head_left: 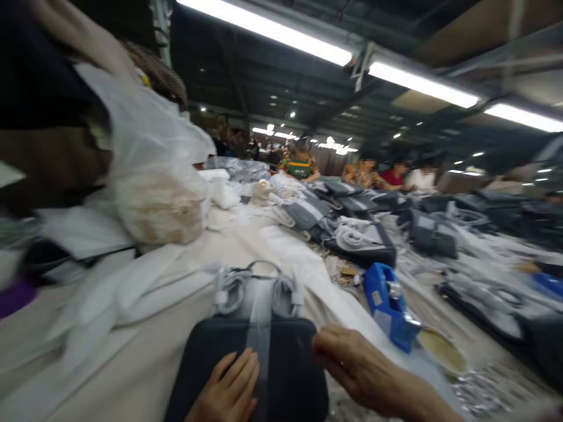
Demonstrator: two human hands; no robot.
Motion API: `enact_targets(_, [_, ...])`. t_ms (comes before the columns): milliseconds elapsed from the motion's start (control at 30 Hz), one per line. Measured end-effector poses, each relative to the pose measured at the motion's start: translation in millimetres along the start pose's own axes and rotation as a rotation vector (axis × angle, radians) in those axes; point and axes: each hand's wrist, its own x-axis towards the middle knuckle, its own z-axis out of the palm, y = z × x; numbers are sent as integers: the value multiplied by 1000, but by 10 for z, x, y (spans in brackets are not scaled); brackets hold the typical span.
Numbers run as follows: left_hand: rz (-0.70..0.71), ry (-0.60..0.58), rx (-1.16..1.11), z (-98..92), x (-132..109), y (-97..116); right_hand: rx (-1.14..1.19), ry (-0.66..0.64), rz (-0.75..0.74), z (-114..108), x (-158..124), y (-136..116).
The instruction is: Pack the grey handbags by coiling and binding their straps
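A dark grey flat pouch (290, 369) lies on the table just in front of me, with a strip of clear tape (259, 328) running up its middle over coiled grey cables (257, 290). My left hand (229, 390) rests flat on the pouch beside the tape, fingers stretched out. My right hand (352, 363) is at the pouch's right edge, fingers curled against it. A blue tape dispenser (389, 305) stands just right of that hand.
A clear plastic bag (153, 176) bulges at the left over white cloth (132, 281). Several grey pouches with cables (356, 234) cover the table's far and right side. A roll of tape (442, 349) lies by the dispenser. Other people (301, 164) work at the far end.
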Motion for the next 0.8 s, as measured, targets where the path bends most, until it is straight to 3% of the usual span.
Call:
enact_targets(67, [-72,-246,17,-96,38,27,-58,-141,-136,-11,354,-119])
enact_targets(167, [-97,-373,19,-178,73,55,-202,-297,-313,66,830,-208])
enact_targets(233, [-111,-339,18,-160,41,74,-310,-370,-398,125,1071,-249])
enact_targets(400, [-156,-94,27,61,-108,94,-480,-410,-483,233,1441,-306])
enact_targets(500, [-163,-49,17,134,-129,88,-502,-500,-442,295,1570,-323])
enact_targets(600, [-162,-12,18,143,-115,69,-497,-566,-305,343,1700,-311])
enact_targets(800, [-144,-56,7,103,-104,43,-495,-457,-43,239,1923,-230])
